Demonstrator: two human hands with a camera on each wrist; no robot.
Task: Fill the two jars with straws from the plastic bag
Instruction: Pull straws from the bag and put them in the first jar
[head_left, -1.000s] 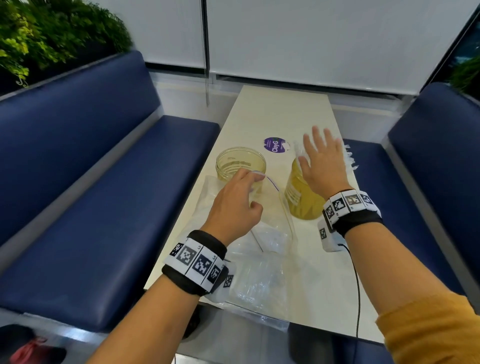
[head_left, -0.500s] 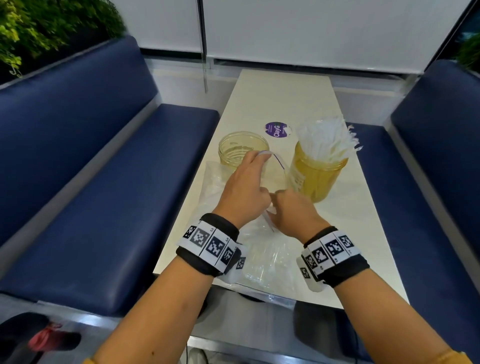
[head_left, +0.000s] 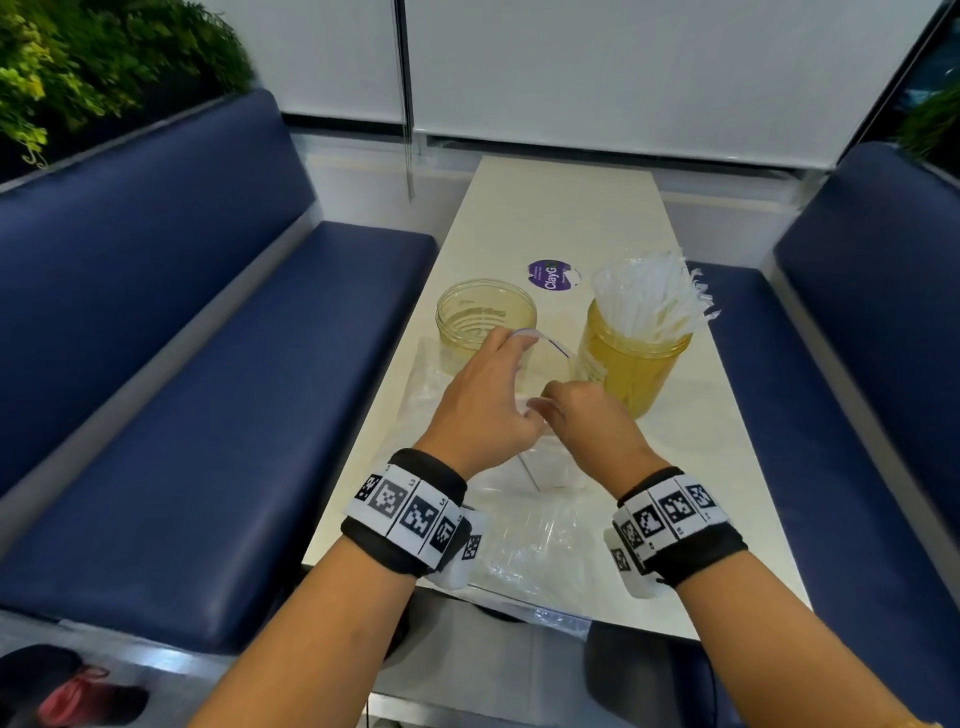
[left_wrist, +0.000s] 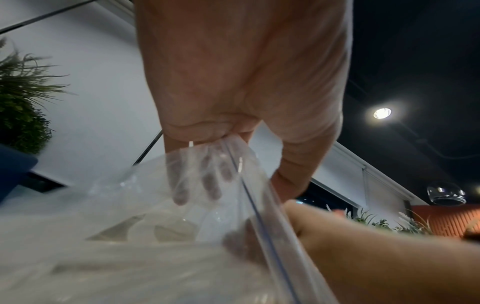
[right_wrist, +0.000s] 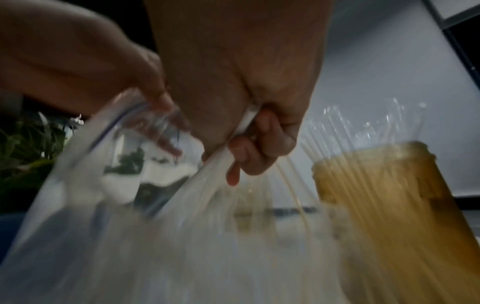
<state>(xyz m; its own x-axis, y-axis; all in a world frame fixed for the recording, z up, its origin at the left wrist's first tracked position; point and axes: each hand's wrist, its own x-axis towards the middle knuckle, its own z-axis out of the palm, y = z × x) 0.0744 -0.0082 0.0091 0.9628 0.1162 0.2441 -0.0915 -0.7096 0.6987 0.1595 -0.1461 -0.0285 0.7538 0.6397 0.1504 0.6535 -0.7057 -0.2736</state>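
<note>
A clear zip bag lies on the cream table, its mouth raised toward two amber jars. My left hand grips the bag's upper rim and holds it up. My right hand reaches into the mouth, its fingers curled round a bundle of clear wrapped straws inside the bag. The left jar stands empty. The right jar holds a fan of wrapped straws. In the right wrist view that jar stands just right of my fist.
A purple round sticker or lid lies beyond the jars. Blue benches flank the table, left and right. The bag's bottom hangs over the table's near edge. The far half of the table is bare.
My right hand left the straws in the right jar, came back and went into the bag mouth, where it now grips a bundle. The left hand kept holding the rim.
</note>
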